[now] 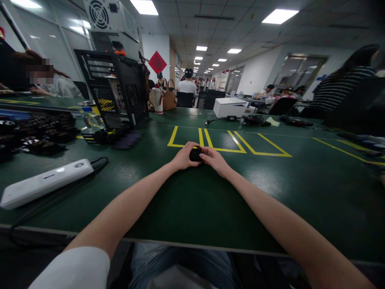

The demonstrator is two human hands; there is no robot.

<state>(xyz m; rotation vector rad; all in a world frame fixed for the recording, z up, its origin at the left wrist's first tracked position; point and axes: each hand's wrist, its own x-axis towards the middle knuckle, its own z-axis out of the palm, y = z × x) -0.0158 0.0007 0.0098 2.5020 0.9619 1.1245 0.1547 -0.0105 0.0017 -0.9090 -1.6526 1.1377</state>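
Head view: The left hand (184,157) has its fingers clamped around the black part (195,155); the right hand (215,159) has its fingers clamped on the part's right edge. The part is located mid-worktop (192,204), beside the near edge of the yellow tape (234,151); contact with the surface cannot be determined. The opposed grip presumably steadies this small part. The white device (48,182) lies left, probably to avoid obstructing the arms.

There are two hands (184,156) (215,159), one black object (195,155) and, near the tabletop's (192,204) far edge, one white box (229,107) and one cup (158,101).
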